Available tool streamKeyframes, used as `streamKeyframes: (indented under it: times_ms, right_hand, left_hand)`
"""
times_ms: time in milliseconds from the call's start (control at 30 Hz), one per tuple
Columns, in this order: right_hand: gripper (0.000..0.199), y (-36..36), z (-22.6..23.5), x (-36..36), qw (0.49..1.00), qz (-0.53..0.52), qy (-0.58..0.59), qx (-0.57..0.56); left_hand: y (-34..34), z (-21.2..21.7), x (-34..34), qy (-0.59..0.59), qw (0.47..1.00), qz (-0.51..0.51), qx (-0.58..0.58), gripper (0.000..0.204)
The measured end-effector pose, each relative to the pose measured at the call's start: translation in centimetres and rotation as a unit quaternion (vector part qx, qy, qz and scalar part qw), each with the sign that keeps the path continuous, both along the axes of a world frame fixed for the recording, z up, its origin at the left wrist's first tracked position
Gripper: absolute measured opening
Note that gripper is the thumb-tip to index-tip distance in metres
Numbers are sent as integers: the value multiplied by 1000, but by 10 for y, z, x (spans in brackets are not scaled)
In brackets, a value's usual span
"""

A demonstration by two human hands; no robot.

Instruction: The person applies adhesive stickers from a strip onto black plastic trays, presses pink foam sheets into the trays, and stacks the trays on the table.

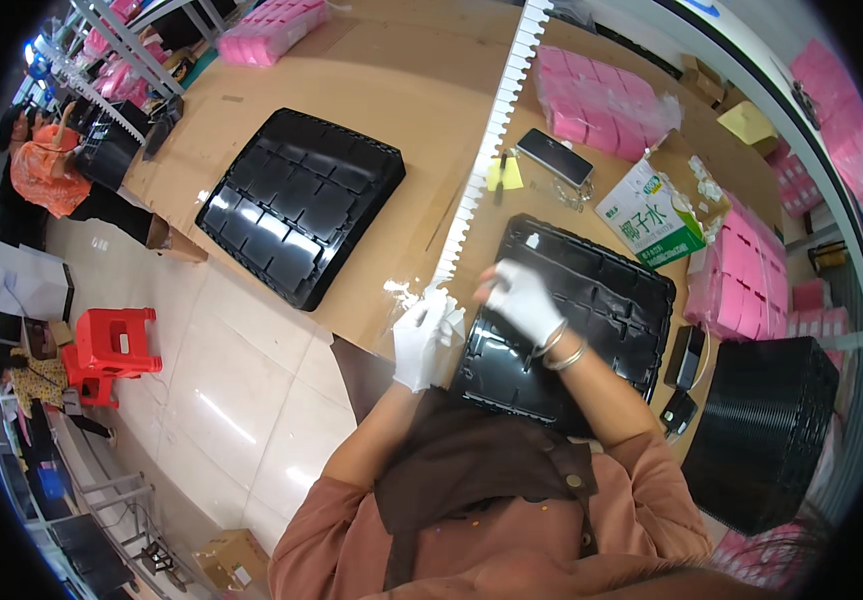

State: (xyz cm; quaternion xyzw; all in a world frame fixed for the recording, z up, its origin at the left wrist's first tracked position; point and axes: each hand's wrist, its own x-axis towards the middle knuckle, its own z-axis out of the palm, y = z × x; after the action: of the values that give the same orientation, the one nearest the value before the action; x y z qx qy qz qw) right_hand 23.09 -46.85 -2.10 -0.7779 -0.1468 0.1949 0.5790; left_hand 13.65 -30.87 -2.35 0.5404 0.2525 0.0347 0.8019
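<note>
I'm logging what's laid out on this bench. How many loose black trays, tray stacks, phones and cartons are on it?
Flat black plastic compartment trays: 2, one under both white-gloved hands, one lying apart to the left
Stack of black trays: 1
Dark rectangular phone: 1
Green-and-white cardboard carton: 1
Total: 5

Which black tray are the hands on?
The near tray, under the right hand, beside the carton; the other tray lies apart, left of the white strip.
</note>
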Motion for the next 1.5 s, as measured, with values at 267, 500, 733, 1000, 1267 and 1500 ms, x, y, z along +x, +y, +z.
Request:
streamKeyframes:
  times_ms: [267, 500, 733, 1000, 1267, 1500]
  right_hand:
    - [8, 8, -2, -54, 997, -49, 32, 46]
    - [10, -13, 3, -69, 984, -22, -166, -52]
    - [13, -11, -16, -108, 928, 108, -217, -284]
    - [25, -6, 4, -72, 992, -76, 62, 79]
    - [9, -6, 12, -78, 991, -132, 8, 38]
    - [8, -103, 28, -51, 956, -191, -217, -53]
  left_hand:
    - [-7, 5, -1, -10, 995, -36, -98, 26]
    - [1, -1, 1, 14, 993, 30, -115, 24]
    - [10, -10, -11, -1, 998, 39, -46, 24]
    - [-13, 4, -24, -39, 998, -15, 35, 26]
    - [-18, 6, -7, -24, 992, -79, -98, 28]
    - [-22, 1, 7, -5, 983, 1, -184, 33]
